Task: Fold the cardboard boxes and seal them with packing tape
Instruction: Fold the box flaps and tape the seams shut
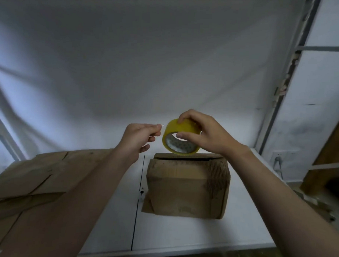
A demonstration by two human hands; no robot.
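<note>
White table (180,234): folded cardboard box (187,186) standing centre; flattened cardboard sheets (28,177) at left.

We are taking the box (187,186) as our mark, and it is sitting on the table (113,222). Above its far edge our right hand (201,133) is holding the tape roll (181,136) in the air, clear of the box. Just left of the roll, our left hand (139,135) is pinching the tape end (161,125). Left of the box, flat cardboard sheets (28,181) are lying on the table, apart from it. Behind the box a cloth backdrop (147,70) is hanging, and to the box's right a wall socket (278,161) is sitting.
</note>
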